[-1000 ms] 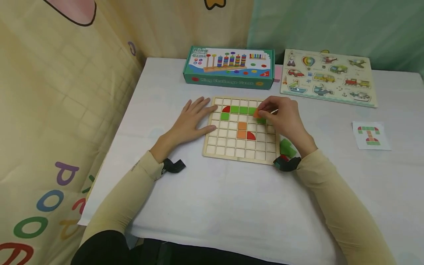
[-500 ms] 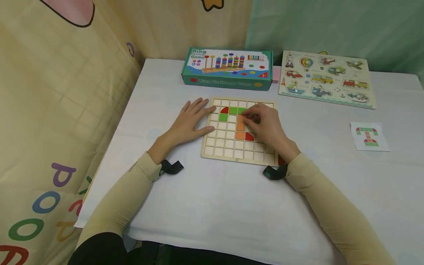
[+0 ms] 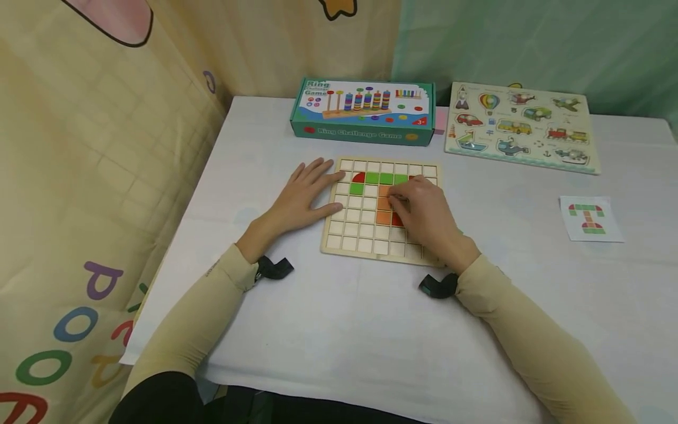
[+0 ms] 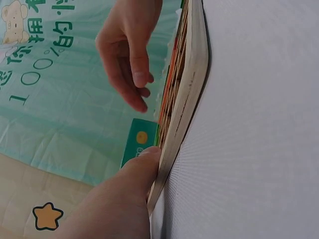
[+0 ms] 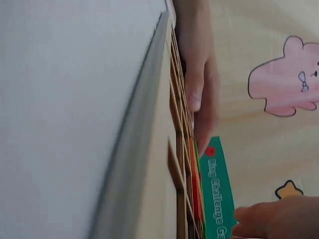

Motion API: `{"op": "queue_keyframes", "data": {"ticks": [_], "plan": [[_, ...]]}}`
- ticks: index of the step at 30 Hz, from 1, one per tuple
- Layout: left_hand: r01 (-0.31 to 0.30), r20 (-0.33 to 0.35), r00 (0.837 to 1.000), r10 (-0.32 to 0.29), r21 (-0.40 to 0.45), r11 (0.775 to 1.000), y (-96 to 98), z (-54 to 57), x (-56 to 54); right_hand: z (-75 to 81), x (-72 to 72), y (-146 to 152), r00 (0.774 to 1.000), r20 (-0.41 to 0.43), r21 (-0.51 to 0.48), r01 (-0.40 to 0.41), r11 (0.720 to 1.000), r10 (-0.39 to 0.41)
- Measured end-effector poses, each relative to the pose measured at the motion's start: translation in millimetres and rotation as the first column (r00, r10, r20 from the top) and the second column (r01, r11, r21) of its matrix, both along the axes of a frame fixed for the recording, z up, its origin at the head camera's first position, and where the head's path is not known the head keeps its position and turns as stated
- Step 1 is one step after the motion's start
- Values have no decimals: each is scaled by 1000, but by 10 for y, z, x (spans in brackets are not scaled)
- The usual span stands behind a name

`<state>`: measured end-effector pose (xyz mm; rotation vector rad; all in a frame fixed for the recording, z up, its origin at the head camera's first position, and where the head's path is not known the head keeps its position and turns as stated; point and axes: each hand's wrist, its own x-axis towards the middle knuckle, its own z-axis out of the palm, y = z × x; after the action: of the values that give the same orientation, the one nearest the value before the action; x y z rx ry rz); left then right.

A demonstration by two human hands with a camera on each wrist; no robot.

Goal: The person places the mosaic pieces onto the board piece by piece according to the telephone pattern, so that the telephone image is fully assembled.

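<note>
A wooden grid board (image 3: 349, 241) lies on the white table. My left hand (image 3: 302, 194) rests flat at its left edge, fingers spread; the left wrist view has the thumb (image 4: 149, 157) against the rim. Over the board's right half hovers my right hand (image 3: 426, 209), fingers loosely bent, with nothing visible between them in the left wrist view. Its fingertips overlap a column of orange square tiles (image 3: 384, 204) in the head view. Green square tiles (image 3: 372, 178) and a red quarter-round tile (image 3: 359, 177) fill cells above. Another red tile (image 3: 396, 219) is partly hidden by the right hand.
Behind the board stands a green ring game box (image 3: 365, 132), with a vehicle picture puzzle (image 3: 521, 126) to its right. A small pattern card (image 3: 592, 219) lies at the right. A loose green tile (image 3: 461, 232) peeks out past the right wrist.
The right hand carried an orange tile left from the board's upper right; that tile now tops the orange column. The hand has since shifted slightly down. The left hand has stayed put.
</note>
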<state>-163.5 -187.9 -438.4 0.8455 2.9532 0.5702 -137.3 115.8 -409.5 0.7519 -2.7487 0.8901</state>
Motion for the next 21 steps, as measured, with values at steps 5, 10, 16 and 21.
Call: {"op": "queue_keyframes", "data": {"ticks": [5, 10, 16, 21], "plan": [[2, -2, 1000, -2, 2, 1000, -3, -10, -10, -23, -99, 101, 991, 133, 3, 8, 1000, -8], [-3, 5, 1000, 3, 5, 1000, -11, -16, 8, -68, -141, 113, 973, 214, 13, -88, 996, 84], [-4, 0, 1000, 4, 4, 1000, -14, -9, 16, -9, -119, 148, 964, 232, -35, -123, 992, 128], [1, 3, 1000, -1, 5, 1000, -17, 21, 13, 73, -51, 304, 957, 274, -67, -75, 995, 91]]}}
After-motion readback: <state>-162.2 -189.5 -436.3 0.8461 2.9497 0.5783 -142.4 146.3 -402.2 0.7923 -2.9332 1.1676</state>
